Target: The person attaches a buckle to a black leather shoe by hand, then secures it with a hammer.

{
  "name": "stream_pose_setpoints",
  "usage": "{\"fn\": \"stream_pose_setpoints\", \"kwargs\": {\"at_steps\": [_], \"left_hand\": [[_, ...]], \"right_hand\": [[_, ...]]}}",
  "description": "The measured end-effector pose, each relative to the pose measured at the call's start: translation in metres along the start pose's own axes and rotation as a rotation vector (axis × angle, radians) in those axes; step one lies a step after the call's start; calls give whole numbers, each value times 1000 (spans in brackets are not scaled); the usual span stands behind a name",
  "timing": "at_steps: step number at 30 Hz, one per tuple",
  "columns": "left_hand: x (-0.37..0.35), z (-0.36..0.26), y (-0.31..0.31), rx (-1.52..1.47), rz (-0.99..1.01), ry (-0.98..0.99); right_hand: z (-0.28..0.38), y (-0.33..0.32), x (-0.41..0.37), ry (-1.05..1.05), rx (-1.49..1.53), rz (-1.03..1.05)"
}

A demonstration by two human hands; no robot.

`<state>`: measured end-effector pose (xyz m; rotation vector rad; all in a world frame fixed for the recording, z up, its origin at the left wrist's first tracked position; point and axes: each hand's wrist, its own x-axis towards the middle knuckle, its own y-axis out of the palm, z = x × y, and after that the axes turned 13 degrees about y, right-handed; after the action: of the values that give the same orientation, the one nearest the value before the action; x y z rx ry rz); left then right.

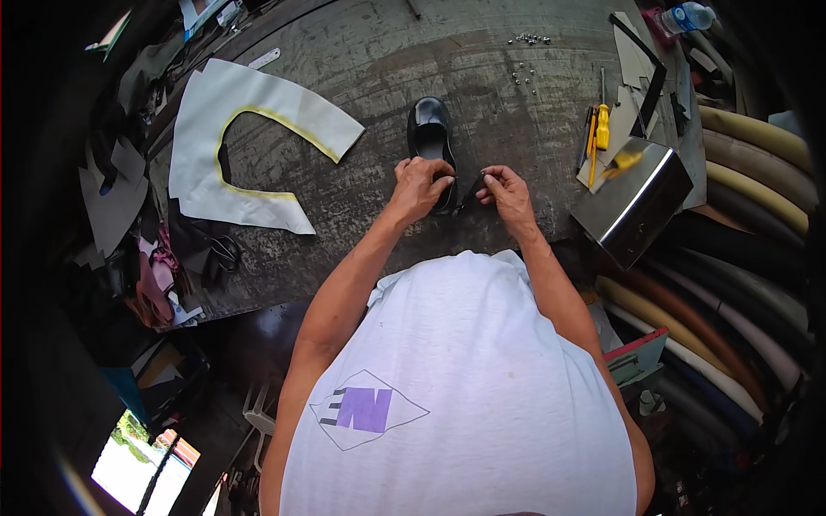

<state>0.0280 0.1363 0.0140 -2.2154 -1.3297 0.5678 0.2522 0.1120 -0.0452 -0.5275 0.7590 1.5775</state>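
Observation:
A shiny black shoe (428, 112) lies on the worn worktable (379, 60), toe pointing away from me. My left hand (417, 187) is closed at the shoe's opening, thumb and fingers pinching near its right edge. To the right of it, my right hand (509, 196) pinches a dark strap (469, 193) between thumb and fingers. The strap runs down beside the shoe's heel; where it joins the shoe is too dark to make out. Part of the heel is hidden by my left hand.
A white curved piece with a yellow edge (194, 146) lies left. Small metal studs (527, 39) are scattered at the back. On the right are a yellow screwdriver (603, 129), a shiny metal box (632, 202) and material rolls (757, 172). Scraps (116, 206) crowd the left edge.

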Motion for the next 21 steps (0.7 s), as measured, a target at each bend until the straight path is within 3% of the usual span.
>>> {"fn": "stream_pose_setpoints", "kwargs": {"at_steps": [3,6,9,12,15,21], "left_hand": [[5,-1,1,33,5,2],[7,0,3,32,-2,1],[7,0,2,33,-10,11],[6,1,4,74,-1,25],[5,3,5,75,-5,19],[1,1,5,56,-56,50]], "right_hand": [[2,0,-2,12,-84,-43],[8,6,-11,-8,-231,-225],[20,23,-29,-548,-692,-594],[46,48,-46,-391,-565,-323],[49,61,-47,-188,-534,-197],[52,63,-53,-87,-407,-215]]}}
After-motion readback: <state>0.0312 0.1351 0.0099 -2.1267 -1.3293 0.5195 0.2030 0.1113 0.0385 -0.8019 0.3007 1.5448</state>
